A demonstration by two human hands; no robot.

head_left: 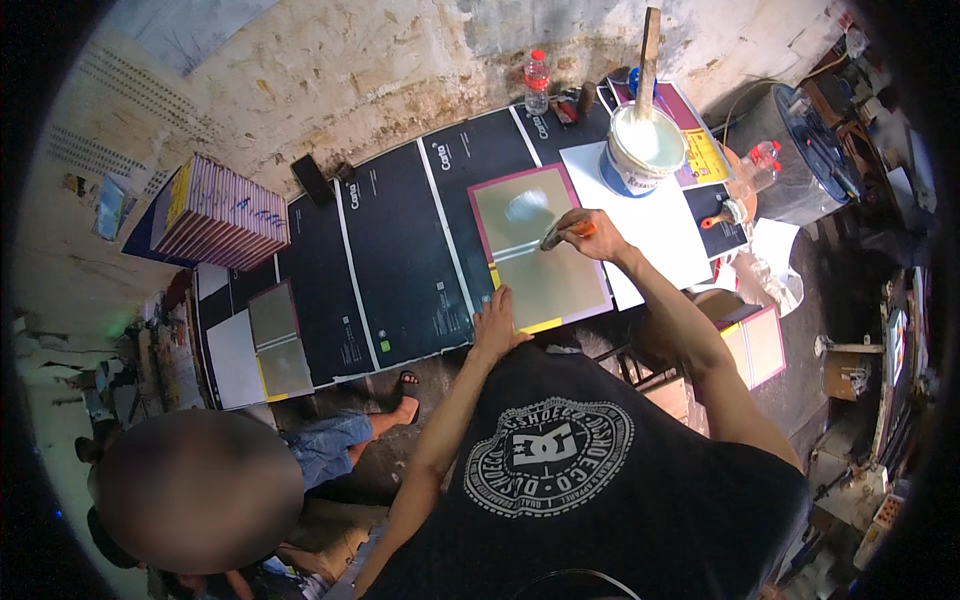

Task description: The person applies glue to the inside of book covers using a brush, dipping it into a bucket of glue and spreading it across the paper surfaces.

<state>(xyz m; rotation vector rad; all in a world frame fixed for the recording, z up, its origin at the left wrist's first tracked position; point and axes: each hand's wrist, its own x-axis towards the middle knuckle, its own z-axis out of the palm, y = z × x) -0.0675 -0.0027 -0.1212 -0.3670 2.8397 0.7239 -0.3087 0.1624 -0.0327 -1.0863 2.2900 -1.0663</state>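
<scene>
An opened-out book cover (pixel 560 282) with grey-beige boards and a magenta and yellow border lies on the black-sheeted table. My left hand (pixel 497 322) rests on its near left edge, fingers stretched out. Over the cover's middle, beside the pale spine strip, my right hand (pixel 590 235) grips a brush (pixel 549 239) with an orange handle; its bristles point left and look dark. A bright whitish patch shows on the far board. Right of the cover, a white bucket (pixel 628 184) with a blue lower band holds white stuff and an upright wooden stick (pixel 650 60).
Left on the table stand a stack of books (pixel 220 225) and another cover (pixel 278 340). A capped bottle (pixel 537 88) stands by the wall. Right of the bucket lie a second brush (pixel 718 218) and a bottle (pixel 760 160), near a large drum (pixel 800 150). Another person (pixel 335 445) is lower left.
</scene>
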